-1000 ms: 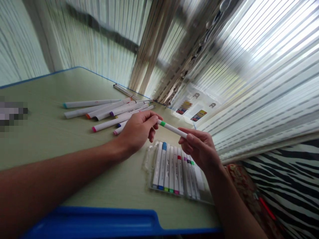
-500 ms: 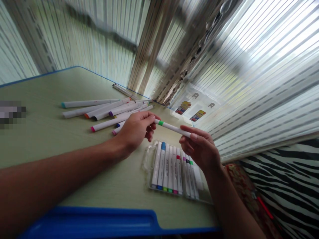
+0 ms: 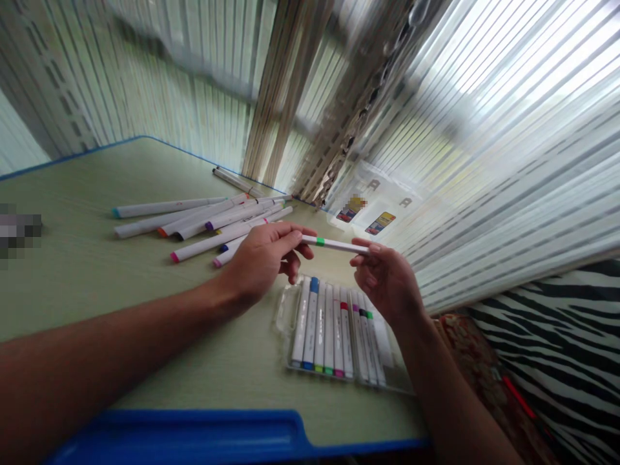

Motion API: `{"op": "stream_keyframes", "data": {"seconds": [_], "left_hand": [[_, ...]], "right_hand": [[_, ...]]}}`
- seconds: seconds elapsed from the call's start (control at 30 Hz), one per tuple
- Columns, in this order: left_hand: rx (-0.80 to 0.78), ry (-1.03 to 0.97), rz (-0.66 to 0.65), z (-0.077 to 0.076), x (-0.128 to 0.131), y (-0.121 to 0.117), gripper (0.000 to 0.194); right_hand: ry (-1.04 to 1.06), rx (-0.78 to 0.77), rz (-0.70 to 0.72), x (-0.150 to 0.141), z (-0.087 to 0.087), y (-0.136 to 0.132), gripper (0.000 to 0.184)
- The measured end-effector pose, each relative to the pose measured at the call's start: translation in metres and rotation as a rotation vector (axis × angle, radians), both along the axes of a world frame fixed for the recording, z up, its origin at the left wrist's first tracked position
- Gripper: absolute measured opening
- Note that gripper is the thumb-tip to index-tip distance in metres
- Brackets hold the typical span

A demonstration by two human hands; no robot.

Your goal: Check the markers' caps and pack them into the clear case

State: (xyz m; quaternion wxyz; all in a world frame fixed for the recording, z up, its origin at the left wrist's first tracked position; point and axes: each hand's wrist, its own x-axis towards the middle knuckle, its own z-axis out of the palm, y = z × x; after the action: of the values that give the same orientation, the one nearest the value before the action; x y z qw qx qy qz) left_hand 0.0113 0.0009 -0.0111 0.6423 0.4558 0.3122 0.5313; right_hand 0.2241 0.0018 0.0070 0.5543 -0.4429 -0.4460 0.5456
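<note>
A white marker [image 3: 336, 245] with a green band is stretched between my two hands, above the table. My left hand [image 3: 274, 255] pinches its left end, near the green band. The other end sits between the thumb and fingers of my right hand [image 3: 390, 278]. Below them lies a clear plastic marker case [image 3: 287, 323] holding several white markers [image 3: 320, 329] in a row, some with coloured bands and ends. To the left of my left hand is a loose pile of markers [image 3: 208, 223] with coloured ends. My left hand hides part of that pile.
A clear lid with printed labels [image 3: 380, 223] leans by the curtain [image 3: 484, 161]. The pale green table [image 3: 208, 361] has a blue edge and a blue tray [image 3: 194, 436] at its front. Zebra-striped fabric [image 3: 557, 349] lies at right. A blurred-out object [image 3: 19, 226] sits far left.
The marker between my hands has swung closer to level, its right end rising slightly. Both hands keep their hold. The whole view has shifted a little.
</note>
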Motion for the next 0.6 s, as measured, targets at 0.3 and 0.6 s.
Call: {"op": "stream_keyframes", "data": {"seconds": [0.3, 0.6], "left_hand": [[0.199, 0.161, -0.002, -0.002, 0.0009, -0.0027, 0.024], [0.236, 0.287, 0.042, -0.0012, 0.0012, -0.0057, 0.025]], "right_hand": [[0.051, -0.077, -0.067, 0.0022, 0.0003, 0.003, 0.02], [0.033, -0.046, -0.051, 0.0012, -0.0018, 0.0023, 0.02]]}}
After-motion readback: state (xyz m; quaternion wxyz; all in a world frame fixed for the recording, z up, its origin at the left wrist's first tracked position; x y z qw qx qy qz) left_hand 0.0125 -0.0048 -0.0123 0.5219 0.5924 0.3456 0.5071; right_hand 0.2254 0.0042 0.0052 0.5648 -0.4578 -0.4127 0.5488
